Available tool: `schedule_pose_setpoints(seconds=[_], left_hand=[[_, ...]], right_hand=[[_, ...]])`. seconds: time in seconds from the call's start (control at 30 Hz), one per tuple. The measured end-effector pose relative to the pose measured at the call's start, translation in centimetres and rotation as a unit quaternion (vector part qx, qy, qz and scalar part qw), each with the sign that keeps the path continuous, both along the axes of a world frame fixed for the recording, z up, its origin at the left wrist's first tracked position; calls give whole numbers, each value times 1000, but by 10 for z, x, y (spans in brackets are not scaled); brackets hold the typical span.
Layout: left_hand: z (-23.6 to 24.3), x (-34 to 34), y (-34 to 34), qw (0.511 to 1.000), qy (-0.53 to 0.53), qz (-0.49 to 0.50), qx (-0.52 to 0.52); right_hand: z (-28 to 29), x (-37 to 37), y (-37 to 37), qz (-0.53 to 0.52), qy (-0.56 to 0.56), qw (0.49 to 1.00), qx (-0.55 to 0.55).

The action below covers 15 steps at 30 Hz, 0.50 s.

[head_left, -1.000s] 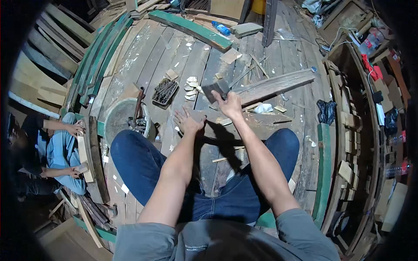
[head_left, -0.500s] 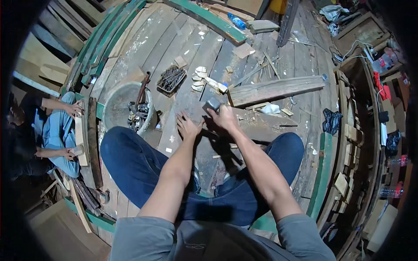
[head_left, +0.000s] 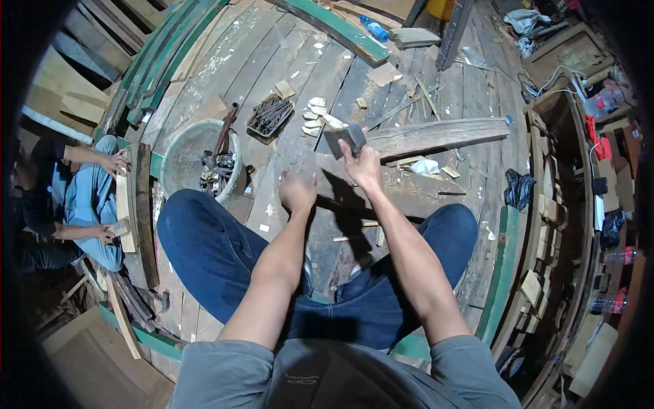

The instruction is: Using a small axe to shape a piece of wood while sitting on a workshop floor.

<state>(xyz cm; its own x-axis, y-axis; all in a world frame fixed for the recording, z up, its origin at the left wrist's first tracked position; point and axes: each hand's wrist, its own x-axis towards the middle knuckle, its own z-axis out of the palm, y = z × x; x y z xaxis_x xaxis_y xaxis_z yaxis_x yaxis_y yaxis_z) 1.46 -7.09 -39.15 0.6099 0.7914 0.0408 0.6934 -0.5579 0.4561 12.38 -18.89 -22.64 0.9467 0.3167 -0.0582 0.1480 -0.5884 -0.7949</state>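
My right hand (head_left: 361,162) is closed around a dark grey, broad, flat-faced metal tool (head_left: 340,141); its exact kind I cannot make out. The tool is raised over a worn wooden board (head_left: 415,193) that lies crosswise in front of my knees. My left hand (head_left: 298,191) is over the board's left end, its fingers smeared by motion, so its grip is unclear. Small pale wood pieces (head_left: 313,117) lie just beyond the tool, beside a tray of dark nails (head_left: 270,117). A thick squared timber (head_left: 436,138) lies to the right.
Left of my knee stands a round basin (head_left: 178,160) with a rusty tool and metal pieces. A blue bottle (head_left: 374,28) lies far off by a green beam (head_left: 334,28). Another person's hand (head_left: 114,163) rests on wood at left. A wooden trough (head_left: 545,238) runs along the right.
My right hand has lifted and tilted the tool, turning its flat face into view. My left hand has gone from spread fingers on the board to a motion blur. The view has shifted slightly.
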Motion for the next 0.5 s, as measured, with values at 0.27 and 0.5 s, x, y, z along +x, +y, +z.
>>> schedule_pose_setpoints(seconds=[0.27,0.5], left_hand=[[16,41,-14,957,-184,-220,-39],[18,26,-62,933,-21,-349,88]], right_hand=[[-1,33,1,-135,48,989,-44],[24,50,-2,-238,70,968,31]])
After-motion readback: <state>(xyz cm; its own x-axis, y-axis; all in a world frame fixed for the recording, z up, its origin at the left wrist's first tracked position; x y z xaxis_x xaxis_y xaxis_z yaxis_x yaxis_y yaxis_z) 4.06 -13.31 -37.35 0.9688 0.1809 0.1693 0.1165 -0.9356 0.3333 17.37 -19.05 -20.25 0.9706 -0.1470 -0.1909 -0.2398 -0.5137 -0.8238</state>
